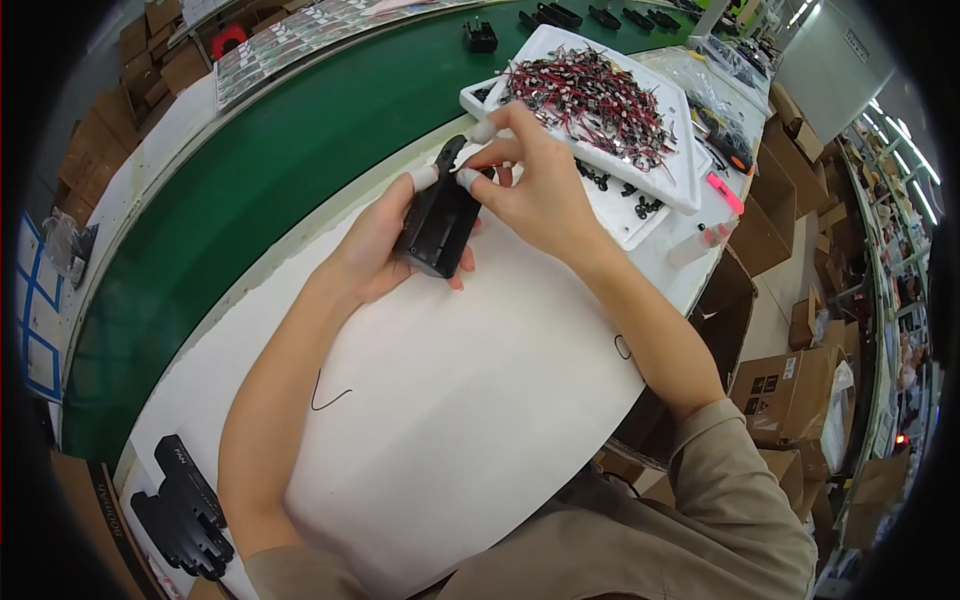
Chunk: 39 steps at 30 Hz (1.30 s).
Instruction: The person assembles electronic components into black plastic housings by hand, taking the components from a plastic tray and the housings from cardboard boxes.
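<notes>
A long black plastic housing [436,228] is tilted above the white worktop, with my left hand [372,245] closed around it. My left thumb, in a white finger cover, presses near its far end, and other fingertips show beneath its right side. At that same end my right hand [540,195] is closed in a pinch, with white covers on its thumb and index finger. A small bit of white and red shows by the pinching fingertips, but the fingers hide most of it.
A white foam tray [688,150] heaped with short red-and-black wire leads [590,105] overlaps another holding small black parts [645,207]. Right of them are a pink marker [725,193] and a bottle [697,245]. Black housings [185,510] lie lower left. A green conveyor belt [250,190] curves beyond.
</notes>
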Motion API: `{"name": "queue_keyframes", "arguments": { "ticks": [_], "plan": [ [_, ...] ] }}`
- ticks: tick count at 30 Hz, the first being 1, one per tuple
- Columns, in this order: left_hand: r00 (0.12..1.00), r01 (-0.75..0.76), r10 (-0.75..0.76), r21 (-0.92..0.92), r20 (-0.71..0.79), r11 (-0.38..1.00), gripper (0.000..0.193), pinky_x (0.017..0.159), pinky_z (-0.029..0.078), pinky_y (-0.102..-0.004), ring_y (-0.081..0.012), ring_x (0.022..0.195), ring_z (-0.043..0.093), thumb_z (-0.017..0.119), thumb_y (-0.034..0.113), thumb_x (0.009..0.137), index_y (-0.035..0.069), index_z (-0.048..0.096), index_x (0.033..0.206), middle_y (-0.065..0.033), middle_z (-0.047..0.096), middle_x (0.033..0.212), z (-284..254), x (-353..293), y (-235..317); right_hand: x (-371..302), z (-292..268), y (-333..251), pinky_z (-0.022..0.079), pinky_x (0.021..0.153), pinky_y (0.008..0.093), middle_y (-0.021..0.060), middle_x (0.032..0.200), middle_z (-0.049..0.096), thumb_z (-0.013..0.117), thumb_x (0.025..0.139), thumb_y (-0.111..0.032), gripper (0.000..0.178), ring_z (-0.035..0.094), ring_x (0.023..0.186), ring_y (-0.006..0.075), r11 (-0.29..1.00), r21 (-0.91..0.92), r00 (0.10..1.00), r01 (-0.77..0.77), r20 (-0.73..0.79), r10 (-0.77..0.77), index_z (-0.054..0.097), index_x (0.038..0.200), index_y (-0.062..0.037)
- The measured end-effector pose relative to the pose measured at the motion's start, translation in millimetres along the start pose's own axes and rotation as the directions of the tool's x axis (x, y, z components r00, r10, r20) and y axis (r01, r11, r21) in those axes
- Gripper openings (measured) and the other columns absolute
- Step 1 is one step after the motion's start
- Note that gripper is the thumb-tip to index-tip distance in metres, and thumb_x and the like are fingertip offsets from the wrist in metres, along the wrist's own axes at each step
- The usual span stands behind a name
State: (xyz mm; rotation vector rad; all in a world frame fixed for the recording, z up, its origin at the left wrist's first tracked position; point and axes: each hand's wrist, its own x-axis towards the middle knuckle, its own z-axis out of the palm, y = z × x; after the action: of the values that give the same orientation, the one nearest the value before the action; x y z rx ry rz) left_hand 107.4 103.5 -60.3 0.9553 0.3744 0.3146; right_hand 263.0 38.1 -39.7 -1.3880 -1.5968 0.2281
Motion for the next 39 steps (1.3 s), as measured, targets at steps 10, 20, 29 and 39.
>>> {"name": "queue_keyframes", "arguments": {
  "ticks": [10,20,29,39],
  "plan": [
    [0.999,0.011,-0.011,-0.016,0.051,1.0,0.046,0.048,0.051,-0.0382,-0.028,0.063,0.059,0.016,0.033,0.091,-0.001,0.04,0.11,-0.0178,0.053,0.09,-6.1,1.7,-1.6,-0.4,6.2,1.6,0.042,0.053,0.0265,0.0099,0.068,0.062,0.063,0.065,-0.001,0.039,0.049,0.056,0.0157,0.995,-0.1,1.0,0.019,0.013,-0.017,0.037,0.095,-0.0006],
    [0.998,0.062,-0.059,0.074,-0.036,0.995,0.045,0.034,0.046,-0.0316,-0.0266,0.051,0.058,0.02,0.034,0.09,-0.003,0.043,0.102,-0.0135,0.055,0.076,2.3,-1.1,2.2,-0.9,8.7,8.6,0.042,0.054,0.0254,0.0123,0.066,0.061,0.062,0.064,0.001,0.039,0.051,0.054,0.0164,0.99,0.062,0.991,-0.13,0.031,0.128,0.036,0.093,-0.0013],
    [0.997,0.067,-0.063,0.072,-0.054,0.995,0.043,0.027,0.043,-0.026,-0.0215,0.043,0.056,0.021,0.035,0.088,-0.001,0.041,0.104,-0.012,0.053,0.068,0.6,-0.6,2.1,-1.3,14.4,-2.4,0.044,0.053,0.0295,0.0121,0.066,0.061,0.061,0.065,0.001,0.038,0.058,0.057,0.0208,0.992,-0.128,0.999,0.003,0.044,0.003,0.037,0.094,-0.0016],
    [0.985,0.09,-0.071,0.113,-0.156,0.99,0.043,0.025,0.03,-0.0179,-0.0079,0.035,0.045,0.022,0.04,0.087,0.007,0.048,0.094,-0.0026,0.051,0.061,6.0,-1.5,0.9,-1.4,8.4,-0.4,0.044,0.054,0.0355,0.0131,0.065,0.06,0.058,0.064,0.003,0.034,0.058,0.058,0.0289,0.996,-0.088,0.993,0.013,0.116,-0.002,0.042,0.093,-0.0024]
  ]
}}
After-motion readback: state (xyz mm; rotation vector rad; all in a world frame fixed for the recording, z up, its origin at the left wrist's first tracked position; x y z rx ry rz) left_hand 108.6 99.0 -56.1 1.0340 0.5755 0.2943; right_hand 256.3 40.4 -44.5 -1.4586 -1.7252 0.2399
